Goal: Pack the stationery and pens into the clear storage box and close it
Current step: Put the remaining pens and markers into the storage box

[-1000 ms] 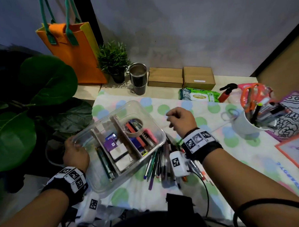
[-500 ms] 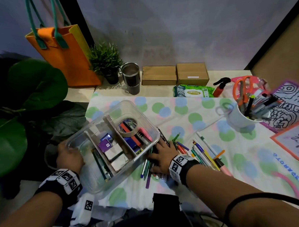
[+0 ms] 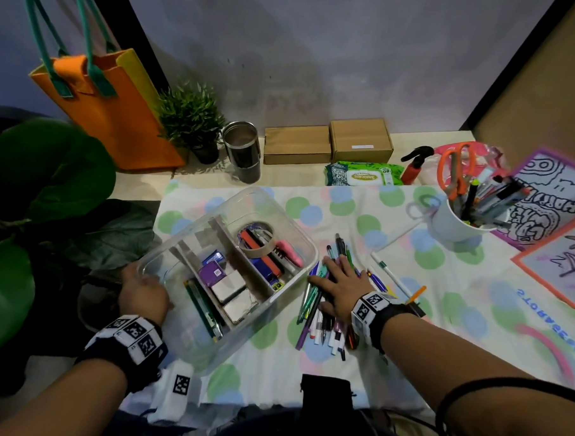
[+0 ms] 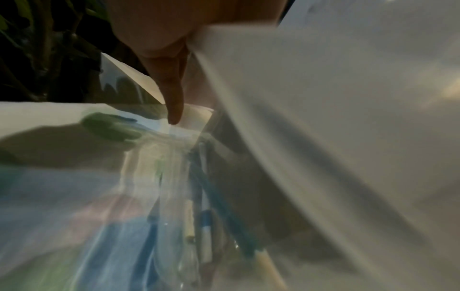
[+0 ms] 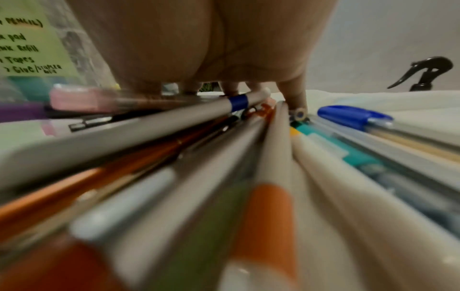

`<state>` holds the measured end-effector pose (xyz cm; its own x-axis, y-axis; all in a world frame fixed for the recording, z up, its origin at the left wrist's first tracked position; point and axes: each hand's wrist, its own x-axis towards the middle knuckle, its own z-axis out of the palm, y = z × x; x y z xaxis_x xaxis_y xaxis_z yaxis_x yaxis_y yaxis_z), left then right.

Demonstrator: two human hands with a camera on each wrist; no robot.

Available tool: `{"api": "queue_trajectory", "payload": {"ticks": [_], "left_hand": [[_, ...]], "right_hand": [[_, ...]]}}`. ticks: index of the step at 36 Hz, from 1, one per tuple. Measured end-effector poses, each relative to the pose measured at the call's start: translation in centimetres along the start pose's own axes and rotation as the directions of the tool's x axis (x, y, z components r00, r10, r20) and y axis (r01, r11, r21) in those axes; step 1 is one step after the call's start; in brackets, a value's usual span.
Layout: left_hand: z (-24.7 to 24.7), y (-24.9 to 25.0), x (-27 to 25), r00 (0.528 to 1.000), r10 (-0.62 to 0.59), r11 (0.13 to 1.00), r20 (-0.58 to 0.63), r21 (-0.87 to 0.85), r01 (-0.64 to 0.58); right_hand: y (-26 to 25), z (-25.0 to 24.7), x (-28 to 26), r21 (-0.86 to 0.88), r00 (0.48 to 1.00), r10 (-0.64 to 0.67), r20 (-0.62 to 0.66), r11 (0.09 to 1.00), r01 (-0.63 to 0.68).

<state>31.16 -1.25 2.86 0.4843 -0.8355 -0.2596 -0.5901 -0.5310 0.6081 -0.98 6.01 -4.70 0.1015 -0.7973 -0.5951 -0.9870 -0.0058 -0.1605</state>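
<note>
The clear storage box [image 3: 282,233] lies open and lidless on the spotted cloth, with card dividers inside. It holds a tape roll, a pink cutter, a stapler, small boxes and a green pencil. My left hand [image 3: 141,293] grips its near-left corner; in the left wrist view a finger [image 4: 173,94] lies along the box wall [image 4: 323,98]. A loose pile of pens [image 3: 317,318] sits just right of the box. My right hand [image 3: 341,281] rests flat on that pile with fingers spread. The right wrist view shows the fingertips [image 5: 296,96] pressing on the pens [image 5: 273,157].
A white marker [image 3: 391,276] lies right of the pile. A white mug [image 3: 457,220] with pens and orange scissors stands at the right, beside colouring pages [image 3: 548,193]. A steel tumbler [image 3: 243,150], cardboard boxes [image 3: 329,143], wipes and a spray bottle [image 3: 415,162] line the back. Plants crowd the left.
My right hand has dropped from a raised fist above the cloth onto the pen pile, and its fingers are now spread flat. My left hand has stayed on the box's corner.
</note>
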Motion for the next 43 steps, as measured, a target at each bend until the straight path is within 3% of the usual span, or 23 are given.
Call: {"api": "queue_trajectory", "payload": {"ticks": [12,18,21,24,27,31,34,39,43], "left_hand": [[4.1,6.7,1.6,0.981,0.097,0.995,0.165,0.021,-0.102],[5.1,7.8,4.0,0.918,0.155,0.987,0.366,-0.011,-0.163],[5.0,9.0,2.9,0.927,0.147,0.989,0.344,-0.02,-0.149],[4.6,9.8,1.8,0.934,0.281,0.952,0.223,0.061,-0.301],[4.4,10.9,0.3,0.834,0.538,0.831,0.121,0.086,-0.549],[5.1,13.3,-4.0,0.642,0.726,0.64,0.248,0.1,-0.762],[6.2,14.9,-7.0,0.574,0.725,0.583,0.381,0.104,-0.806],[7.6,15.6,-10.6,0.501,0.648,0.617,0.574,-0.01,-0.787],[9.2,14.6,-12.9,0.354,0.57,0.579,0.741,-0.057,-0.813]], "right_hand": [[2.1,0.3,-0.5,0.041,0.999,0.032,-0.001,0.999,-0.032],[2.5,0.3,-0.7,0.061,1.0,0.03,-0.003,0.998,-0.03],[2.7,0.1,-1.0,0.089,1.0,0.014,-0.024,0.996,-0.012],[3.1,-0.1,-1.5,0.201,0.989,0.024,-0.147,0.98,0.006],[4.4,-0.4,-1.9,0.328,0.929,0.146,-0.339,0.944,-0.029],[6.5,-0.6,-2.4,0.491,0.82,0.426,-0.383,0.846,-0.209],[8.1,-0.5,-2.9,0.508,0.778,0.542,-0.318,0.79,-0.342],[10.0,0.1,-3.7,0.503,0.773,0.603,-0.196,0.738,-0.449],[10.3,0.5,-3.8,0.548,0.816,0.568,-0.108,0.719,-0.428]]}}
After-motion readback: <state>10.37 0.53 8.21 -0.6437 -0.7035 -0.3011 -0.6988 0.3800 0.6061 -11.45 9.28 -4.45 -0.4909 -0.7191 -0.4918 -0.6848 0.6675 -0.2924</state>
